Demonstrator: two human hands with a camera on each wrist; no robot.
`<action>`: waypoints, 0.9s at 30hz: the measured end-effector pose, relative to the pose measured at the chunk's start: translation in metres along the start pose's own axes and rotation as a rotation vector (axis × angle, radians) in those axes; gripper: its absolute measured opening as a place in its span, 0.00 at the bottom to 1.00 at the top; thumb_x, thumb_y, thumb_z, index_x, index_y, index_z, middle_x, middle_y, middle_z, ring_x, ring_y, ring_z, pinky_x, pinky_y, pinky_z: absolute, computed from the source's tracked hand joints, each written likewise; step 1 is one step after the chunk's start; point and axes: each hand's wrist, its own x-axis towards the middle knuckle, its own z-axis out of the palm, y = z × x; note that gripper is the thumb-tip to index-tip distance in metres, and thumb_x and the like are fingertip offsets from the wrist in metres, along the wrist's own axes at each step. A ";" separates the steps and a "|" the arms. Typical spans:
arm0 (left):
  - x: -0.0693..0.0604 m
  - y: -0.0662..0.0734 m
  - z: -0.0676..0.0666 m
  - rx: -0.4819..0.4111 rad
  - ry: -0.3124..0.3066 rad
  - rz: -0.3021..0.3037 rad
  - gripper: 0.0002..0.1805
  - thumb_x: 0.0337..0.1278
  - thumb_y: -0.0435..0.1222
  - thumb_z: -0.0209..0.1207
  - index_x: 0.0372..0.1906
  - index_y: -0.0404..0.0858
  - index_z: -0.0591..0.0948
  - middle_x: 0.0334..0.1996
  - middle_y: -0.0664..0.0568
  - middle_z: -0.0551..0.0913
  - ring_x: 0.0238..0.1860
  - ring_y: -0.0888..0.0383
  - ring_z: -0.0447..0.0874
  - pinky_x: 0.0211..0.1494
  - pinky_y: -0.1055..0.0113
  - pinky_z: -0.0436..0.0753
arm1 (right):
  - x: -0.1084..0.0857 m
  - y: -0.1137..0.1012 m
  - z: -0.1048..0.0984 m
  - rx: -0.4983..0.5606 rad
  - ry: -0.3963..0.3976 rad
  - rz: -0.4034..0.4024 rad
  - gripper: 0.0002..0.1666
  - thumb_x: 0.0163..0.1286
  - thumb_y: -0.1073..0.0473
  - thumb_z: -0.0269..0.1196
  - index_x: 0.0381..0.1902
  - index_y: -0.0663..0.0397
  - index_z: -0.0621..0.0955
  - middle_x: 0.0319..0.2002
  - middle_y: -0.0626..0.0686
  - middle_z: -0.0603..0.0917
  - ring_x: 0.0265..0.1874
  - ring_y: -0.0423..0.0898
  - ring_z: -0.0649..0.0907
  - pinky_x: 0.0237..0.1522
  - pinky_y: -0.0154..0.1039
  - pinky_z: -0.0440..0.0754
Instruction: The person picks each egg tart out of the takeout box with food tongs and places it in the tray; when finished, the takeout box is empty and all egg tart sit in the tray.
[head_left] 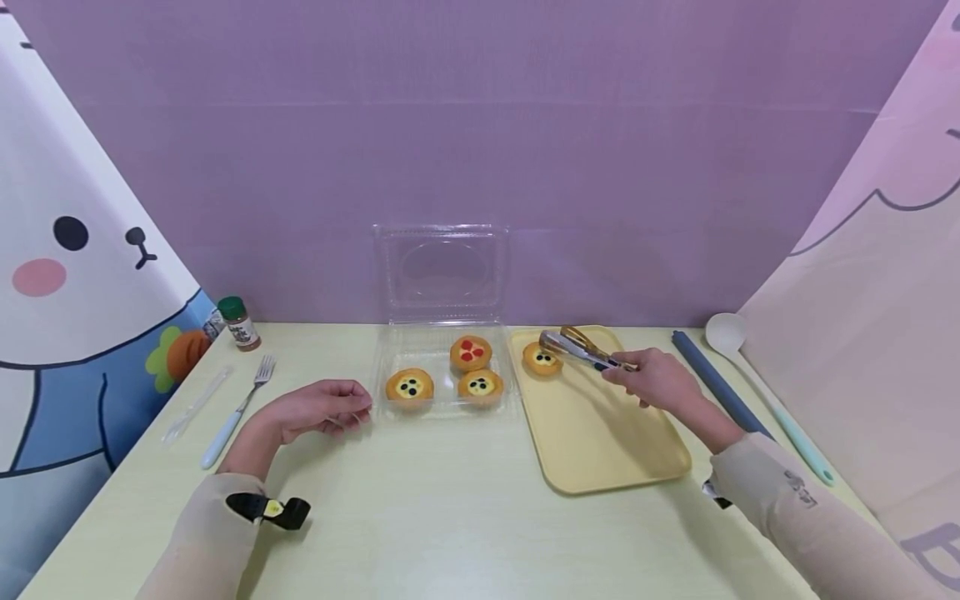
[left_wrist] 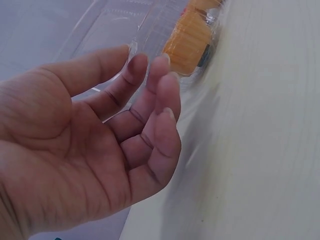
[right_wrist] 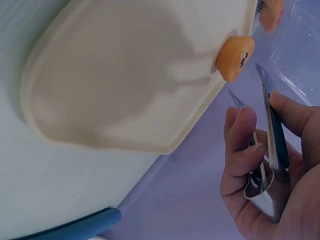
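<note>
At the left of the head view, a small clear bottle with a green cap (head_left: 239, 323) stands near a clear plastic utensil (head_left: 197, 406) and a steel fork with a pale blue handle (head_left: 238, 412). At the right lie a dark blue rod (head_left: 720, 382) and a white-bowled spoon with a mint handle (head_left: 780, 405). A clear plastic hinged container (head_left: 416, 346) sits mid-frame, its lid raised against the purple backdrop (head_left: 480, 125); its right side is just beside a pale yellow rectangular tray (head_left: 600, 442).

The bottle's label carries dark characters too small to read; dark lettering on the right sleeve (head_left: 780, 492) is illegible too.

Four round golden tarts show: three in the container, two dotted dark and one topped red, and one dark-dotted tart (head_left: 537, 364) at the tray's upper left.

The right hand (head_left: 660, 382) grips silver metal tongs (head_left: 562, 343), whose tips are spread near that tart; the right wrist view shows a gap between them. The left hand (head_left: 315, 408), fingers loosely bent, grasps nothing beside the container's lower left; whether it touches the plastic cannot be told.
</note>
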 end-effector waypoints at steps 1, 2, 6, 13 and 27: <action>0.000 0.000 0.000 0.003 0.002 0.000 0.20 0.72 0.46 0.56 0.51 0.32 0.76 0.41 0.51 0.83 0.42 0.53 0.80 0.45 0.60 0.79 | 0.000 -0.001 -0.001 -0.005 0.003 -0.001 0.36 0.70 0.42 0.62 0.69 0.57 0.74 0.27 0.56 0.86 0.20 0.49 0.84 0.24 0.40 0.74; 0.000 0.000 0.000 0.006 0.003 0.001 0.20 0.73 0.46 0.55 0.51 0.32 0.76 0.41 0.51 0.83 0.42 0.53 0.80 0.45 0.60 0.80 | -0.001 -0.002 -0.002 -0.012 0.005 0.001 0.36 0.70 0.41 0.62 0.69 0.56 0.74 0.26 0.55 0.86 0.20 0.49 0.84 0.23 0.40 0.74; 0.000 -0.001 -0.001 0.022 0.007 0.006 0.21 0.73 0.47 0.55 0.52 0.31 0.76 0.43 0.50 0.84 0.43 0.54 0.82 0.46 0.60 0.80 | -0.002 -0.007 -0.004 -0.044 0.019 0.004 0.38 0.69 0.39 0.62 0.70 0.53 0.74 0.21 0.50 0.82 0.21 0.48 0.85 0.22 0.40 0.72; 0.000 0.000 -0.001 0.031 0.013 0.008 0.20 0.73 0.46 0.55 0.52 0.32 0.77 0.44 0.48 0.84 0.43 0.54 0.82 0.46 0.60 0.81 | -0.005 -0.017 -0.009 -0.074 0.053 0.006 0.40 0.70 0.35 0.60 0.72 0.49 0.72 0.18 0.47 0.80 0.21 0.43 0.85 0.21 0.41 0.73; 0.001 -0.001 -0.001 0.027 0.014 0.008 0.17 0.73 0.45 0.55 0.50 0.34 0.77 0.44 0.49 0.84 0.43 0.54 0.83 0.47 0.59 0.82 | -0.001 -0.052 0.003 -0.131 0.139 -0.088 0.36 0.66 0.36 0.64 0.67 0.45 0.77 0.55 0.59 0.86 0.34 0.51 0.82 0.23 0.40 0.68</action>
